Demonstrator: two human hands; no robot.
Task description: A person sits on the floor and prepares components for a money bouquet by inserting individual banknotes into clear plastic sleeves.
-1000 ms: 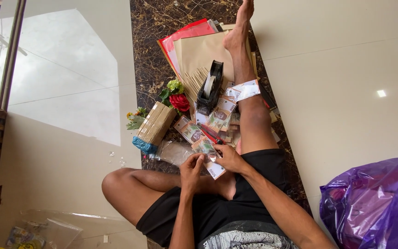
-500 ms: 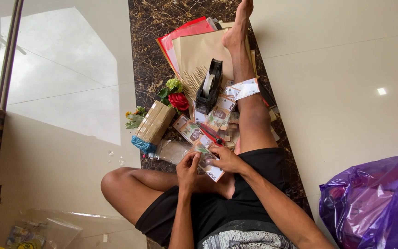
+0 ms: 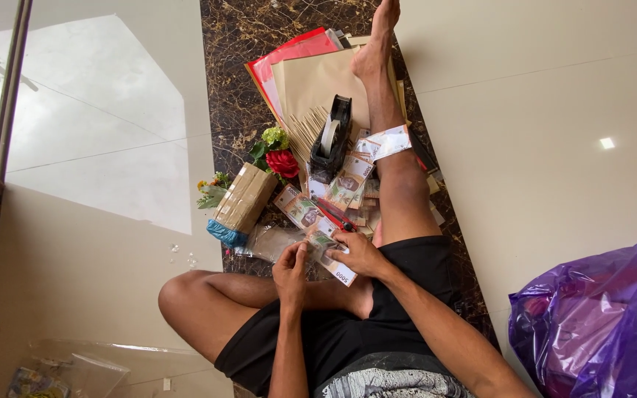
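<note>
Head view: both hands, left hand (image 3: 291,270) and right hand (image 3: 357,253), fingers pinched shut on one banknote (image 3: 328,256); many loose notes (image 3: 348,183) wait on floor (image 3: 245,44).

Bright, even daylight fills the scene. The glossy floor (image 3: 554,110) mirrors a large pale window patch at nine to eleven o'clock and a small lamp glint at two o'clock. Shadows are soft and faint. Focus is sharp centrally; straight lines bend slightly toward the edges.
</note>
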